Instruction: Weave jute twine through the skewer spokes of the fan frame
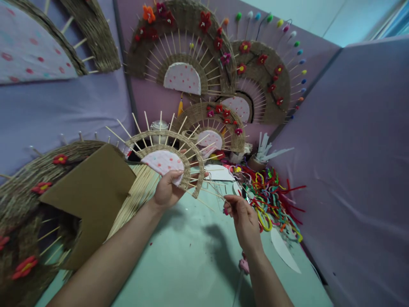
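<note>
A half-round woven fan point(163, 162) with thin wooden sticks fanning outward is held up over the table by my left hand point(169, 187). Its white centre piece has red dots, and twisted cord runs in bands around it. My left thumb lies on the front near the lower edge, with the other fingers behind. To the right of the fan, my right hand point(241, 213) is closed, thumb and forefinger pinched at what looks like a thin strand running toward the fan's lower end.
Finished fans with flowers point(204, 55) stand against the back wall. Brown cardboard point(92, 200) and loose sticks point(140, 183) lie at left. Colourful pipe cleaners point(271, 192) pile up at right, near a white paper piece point(283, 251) on the pale green table point(191, 264).
</note>
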A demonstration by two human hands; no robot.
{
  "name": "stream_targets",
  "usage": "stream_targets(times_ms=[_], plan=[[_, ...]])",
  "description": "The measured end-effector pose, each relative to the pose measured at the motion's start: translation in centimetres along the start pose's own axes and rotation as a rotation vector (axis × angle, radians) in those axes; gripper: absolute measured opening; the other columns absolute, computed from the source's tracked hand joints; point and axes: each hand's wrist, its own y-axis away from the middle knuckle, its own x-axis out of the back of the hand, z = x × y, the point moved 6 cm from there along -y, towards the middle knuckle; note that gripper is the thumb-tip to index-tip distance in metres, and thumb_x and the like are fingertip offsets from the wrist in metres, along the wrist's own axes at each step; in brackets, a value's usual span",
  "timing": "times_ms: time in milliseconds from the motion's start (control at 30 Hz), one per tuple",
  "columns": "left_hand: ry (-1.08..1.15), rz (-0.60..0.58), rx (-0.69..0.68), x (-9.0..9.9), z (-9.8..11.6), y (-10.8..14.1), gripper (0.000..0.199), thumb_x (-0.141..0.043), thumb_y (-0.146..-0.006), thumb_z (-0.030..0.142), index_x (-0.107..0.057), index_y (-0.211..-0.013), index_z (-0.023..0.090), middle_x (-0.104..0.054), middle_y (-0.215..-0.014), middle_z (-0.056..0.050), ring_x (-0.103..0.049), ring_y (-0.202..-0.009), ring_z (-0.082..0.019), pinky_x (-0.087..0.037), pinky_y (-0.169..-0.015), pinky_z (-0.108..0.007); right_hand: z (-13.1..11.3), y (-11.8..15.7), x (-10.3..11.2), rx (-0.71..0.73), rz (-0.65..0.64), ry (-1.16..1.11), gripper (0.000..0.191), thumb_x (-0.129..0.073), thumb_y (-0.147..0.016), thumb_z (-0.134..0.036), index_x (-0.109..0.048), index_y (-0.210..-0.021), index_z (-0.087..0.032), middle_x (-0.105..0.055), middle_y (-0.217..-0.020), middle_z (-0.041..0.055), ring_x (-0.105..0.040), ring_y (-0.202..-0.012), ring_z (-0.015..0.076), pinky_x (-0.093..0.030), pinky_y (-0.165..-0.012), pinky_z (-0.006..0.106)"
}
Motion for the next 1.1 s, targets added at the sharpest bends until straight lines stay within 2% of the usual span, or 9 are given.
stream_targets(times_ms=[300, 433, 567, 700, 867, 1000, 1100], plan=[[-0.018, 0.041, 0.018, 0.0, 0.0, -0.1, 0.051, -0.046, -0.069, 0.016, -0.054, -0.119, 0.013, -0.07, -0.098, -0.011, -0.067, -0.089, -0.029, -0.05, -0.075, -0.043, -0.7, 0.7, -0.1, 0.021, 0.084, -0.019, 0.038, -0.043, -0.089, -0.047, -0.067, -0.092, -0.018, -0.059, -0.073, 0.0043, -0.05, -0.066, 0.0147, -0.04, -0.058, 0.028], [-0.053, 0.065, 0.069, 0.2, -0.3, -0.1, 0.044, -0.045, -0.07, 0.019, -0.058, -0.111, 0.006, -0.071, -0.092, -0.016, -0.066, -0.089, -0.031, -0.05, -0.075, -0.043, -1.3, 0.8, 0.3, 0.03, 0.114, -0.013, 0.035, -0.046, -0.089, -0.046, -0.068, -0.09, -0.018, -0.059, -0.074, 0.0044, -0.05, -0.068, 0.0148, -0.04, -0.061, 0.028], [-0.035, 0.11, 0.072, 0.4, -0.4, 0.0, 0.041, -0.046, -0.069, 0.019, -0.061, -0.105, 0.004, -0.071, -0.09, -0.018, -0.066, -0.089, -0.031, -0.049, -0.076, -0.042, -1.3, 1.0, 0.1, 0.037, 0.096, -0.012, 0.036, -0.047, -0.089, -0.045, -0.069, -0.089, -0.018, -0.06, -0.075, 0.0053, -0.051, -0.07, 0.016, -0.04, -0.062, 0.029], [0.023, 0.128, 0.046, 0.3, -0.5, 0.0, 0.045, -0.046, -0.069, 0.02, -0.059, -0.11, 0.007, -0.07, -0.097, -0.017, -0.067, -0.087, -0.03, -0.05, -0.073, -0.041, 0.0, 1.0, -1.2, -0.047, 0.038, -0.199, 0.034, -0.049, -0.088, -0.045, -0.071, -0.088, -0.019, -0.06, -0.075, 0.0046, -0.049, -0.068, 0.0142, -0.039, -0.061, 0.027], [0.077, 0.177, -0.027, -0.1, -1.2, 0.2, 0.048, -0.047, -0.074, 0.024, -0.053, -0.12, 0.012, -0.069, -0.101, -0.013, -0.067, -0.089, -0.029, -0.052, -0.073, -0.041, 1.3, 1.6, -4.4, -0.136, 0.003, -0.425, 0.037, -0.047, -0.088, -0.046, -0.073, -0.089, -0.02, -0.061, -0.078, 0.005, -0.049, -0.07, 0.0138, -0.04, -0.064, 0.027], [0.041, 0.198, -0.158, -0.1, -1.3, 0.4, 0.049, -0.048, -0.081, 0.026, -0.044, -0.129, 0.027, -0.068, -0.107, -0.006, -0.067, -0.089, -0.024, -0.054, -0.072, -0.039, 2.0, 2.3, -6.5, -0.183, -0.061, -0.354, 0.029, -0.053, -0.085, -0.041, -0.072, -0.093, -0.021, -0.061, -0.078, 0.0041, -0.051, -0.072, 0.0145, -0.042, -0.066, 0.028], [-0.018, 0.206, -0.199, 0.2, -1.1, 0.4, 0.049, -0.05, -0.083, 0.029, -0.041, -0.131, 0.031, -0.068, -0.105, -0.003, -0.067, -0.088, -0.023, -0.055, -0.072, -0.036, 2.0, 2.4, -6.4, -0.172, -0.049, -0.238, 0.024, -0.062, -0.08, -0.035, -0.069, -0.098, -0.021, -0.064, -0.083, 0.0042, -0.055, -0.075, 0.0156, -0.043, -0.069, 0.029]])
